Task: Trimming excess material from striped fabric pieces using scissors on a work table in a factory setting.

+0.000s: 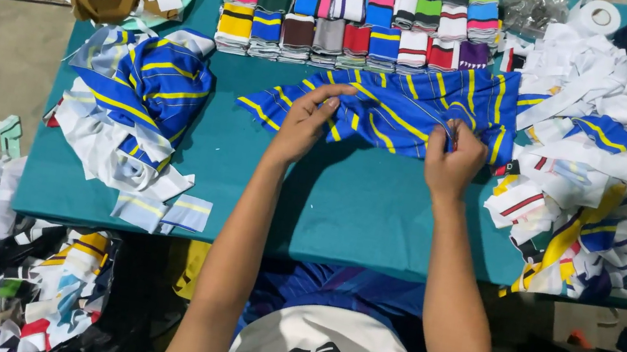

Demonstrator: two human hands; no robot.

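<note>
One blue striped cloth, gripped by left hand and right hand

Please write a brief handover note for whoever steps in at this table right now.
Left hand: pinching the left part of the blue fabric piece with yellow and white stripes, spread on the teal tabletop.
Right hand: gripping the same piece near its middle.
Done, by the look of it: rows of folded striped knit bands stacked at the back; a heap of matching blue striped pieces on the left.
Left: a large mixed pile of white and striped fabric pieces on the right appears unsorted.
</note>
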